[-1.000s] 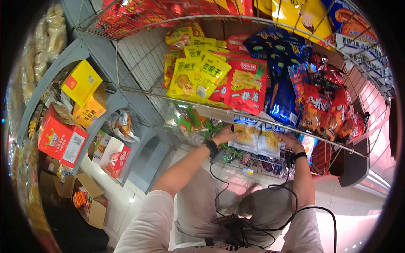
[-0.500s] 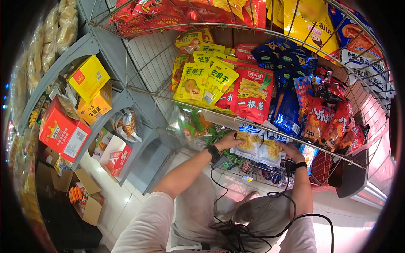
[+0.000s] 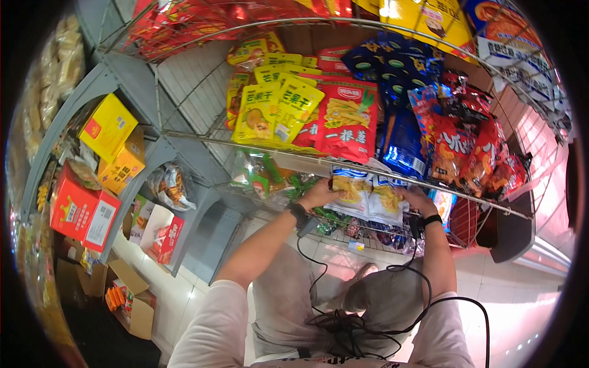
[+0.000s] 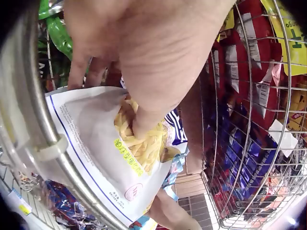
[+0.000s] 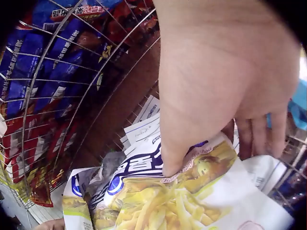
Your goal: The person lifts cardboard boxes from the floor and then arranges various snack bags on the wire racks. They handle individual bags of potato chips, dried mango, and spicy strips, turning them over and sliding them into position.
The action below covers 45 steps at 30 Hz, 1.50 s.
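Note:
Two white snack bags with blue lettering and pictures of yellow strips stand side by side in the lower wire basket. My left hand grips the left snack bag at its outer side. In the left wrist view, its thumb presses the front of the bag and its fingers go behind. My right hand holds the right snack bag by its outer edge. In the right wrist view, the right thumb lies on the printed front of the bag, while the fingers reach round behind it.
Above the hands, a wire rack rail crosses in front of yellow dried-mango packets, a red packet and blue packets. Green-trimmed clear bags sit left of the hands. Black cables hang from the wrists.
The head view shifts slightly, moving the whole scene in the picture. Both hands keep their hold on the bags, which stay at about the same place under the rail.

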Each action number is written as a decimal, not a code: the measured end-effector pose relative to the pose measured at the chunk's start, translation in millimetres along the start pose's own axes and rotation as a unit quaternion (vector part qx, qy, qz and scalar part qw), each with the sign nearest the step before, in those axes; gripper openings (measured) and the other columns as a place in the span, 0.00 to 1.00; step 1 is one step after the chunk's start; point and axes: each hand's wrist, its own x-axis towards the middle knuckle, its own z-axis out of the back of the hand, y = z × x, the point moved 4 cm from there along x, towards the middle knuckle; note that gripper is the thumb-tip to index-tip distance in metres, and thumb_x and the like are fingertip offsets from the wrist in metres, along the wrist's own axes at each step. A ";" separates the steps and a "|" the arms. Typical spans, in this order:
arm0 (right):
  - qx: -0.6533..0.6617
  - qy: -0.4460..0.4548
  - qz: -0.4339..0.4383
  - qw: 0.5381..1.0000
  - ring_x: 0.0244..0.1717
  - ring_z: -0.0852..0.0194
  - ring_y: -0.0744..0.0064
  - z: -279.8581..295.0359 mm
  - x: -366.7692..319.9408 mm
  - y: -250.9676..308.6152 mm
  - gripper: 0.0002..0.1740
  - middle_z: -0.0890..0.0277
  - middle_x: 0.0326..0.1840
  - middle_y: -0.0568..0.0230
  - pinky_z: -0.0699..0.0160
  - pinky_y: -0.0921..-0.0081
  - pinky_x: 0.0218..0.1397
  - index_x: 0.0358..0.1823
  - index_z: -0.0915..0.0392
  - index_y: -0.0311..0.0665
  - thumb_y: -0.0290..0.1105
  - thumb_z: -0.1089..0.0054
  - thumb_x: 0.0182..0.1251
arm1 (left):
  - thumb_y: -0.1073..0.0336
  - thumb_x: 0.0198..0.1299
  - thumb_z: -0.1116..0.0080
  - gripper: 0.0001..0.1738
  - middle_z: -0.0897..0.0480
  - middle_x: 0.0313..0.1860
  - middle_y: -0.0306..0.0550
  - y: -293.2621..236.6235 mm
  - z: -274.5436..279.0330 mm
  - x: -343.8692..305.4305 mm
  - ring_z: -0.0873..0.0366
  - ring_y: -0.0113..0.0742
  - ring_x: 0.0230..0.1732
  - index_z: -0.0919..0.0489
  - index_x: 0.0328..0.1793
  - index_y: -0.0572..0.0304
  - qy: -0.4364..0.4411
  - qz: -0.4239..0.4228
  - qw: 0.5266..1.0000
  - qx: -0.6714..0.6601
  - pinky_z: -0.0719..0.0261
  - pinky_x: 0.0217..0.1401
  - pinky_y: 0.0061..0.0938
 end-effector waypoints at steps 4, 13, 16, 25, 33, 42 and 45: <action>0.004 -0.059 0.106 0.993 0.36 0.21 0.64 -1.0 30.3 -30.5 0.45 0.17 0.38 0.53 0.21 0.67 0.39 0.49 0.19 0.25 0.70 0.38 0.62 | 0.56 0.65 0.28 0.34 0.17 0.61 0.50 5.2 4.3 -0.3 0.20 0.36 0.62 0.28 0.70 0.65 -0.027 0.009 1.000 0.011 0.21 0.65 0.32; -0.066 0.006 -0.103 0.992 0.27 0.23 0.63 9.4 11.1 -3.2 0.40 0.16 0.32 0.52 0.25 0.64 0.34 0.41 0.13 0.28 0.68 0.39 0.65 | 0.54 0.65 0.30 0.29 0.14 0.44 0.51 27.6 26.3 12.3 0.17 0.35 0.43 0.23 0.63 0.69 -0.120 0.013 0.988 0.099 0.18 0.46 0.31; -0.089 0.037 -0.106 0.990 0.30 0.15 0.65 6.2 16.5 -4.1 0.43 0.21 0.28 0.56 0.20 0.72 0.27 0.46 0.15 0.28 0.71 0.40 0.64 | 0.54 0.66 0.30 0.33 0.14 0.45 0.54 20.5 23.2 8.3 0.15 0.34 0.43 0.26 0.66 0.72 -0.094 0.055 0.993 0.048 0.17 0.37 0.28; -0.031 0.005 -0.091 0.995 0.15 0.33 0.68 11.5 24.5 -21.4 0.35 0.31 0.16 0.62 0.35 0.68 0.20 0.35 0.14 0.32 0.64 0.36 0.65 | 0.55 0.65 0.29 0.41 0.18 0.51 0.49 -0.1 18.7 1.4 0.16 0.33 0.47 0.34 0.75 0.72 -0.062 0.067 0.996 -0.022 0.13 0.39 0.25; -0.050 -0.089 -0.079 0.992 0.17 0.27 0.63 22.3 6.3 2.1 0.35 0.28 0.15 0.59 0.29 0.63 0.26 0.15 0.26 0.35 0.59 0.40 0.69 | 0.54 0.66 0.30 0.34 0.19 0.45 0.42 -8.9 20.3 -3.7 0.19 0.27 0.44 0.30 0.70 0.65 -0.081 0.092 0.992 -0.040 0.16 0.40 0.24; -0.165 -0.142 -0.042 0.975 0.50 0.13 0.45 23.7 17.8 -1.3 0.36 0.11 0.39 0.46 0.20 0.60 0.61 0.41 0.11 0.32 0.63 0.38 0.62 | 0.64 0.64 0.33 0.28 0.22 0.58 0.55 -95.3 2.9 -18.9 0.19 0.48 0.55 0.26 0.69 0.61 -0.272 -0.129 0.906 0.298 0.18 0.56 0.41; -0.087 -0.074 -0.040 0.993 0.48 0.12 0.47 19.8 7.2 9.7 0.36 0.11 0.41 0.45 0.19 0.61 0.59 0.44 0.12 0.31 0.63 0.38 0.62 | 0.66 0.61 0.32 0.25 0.24 0.66 0.53 -103.4 -14.6 -17.2 0.23 0.55 0.64 0.21 0.66 0.57 -0.148 -0.241 0.884 0.373 0.21 0.65 0.45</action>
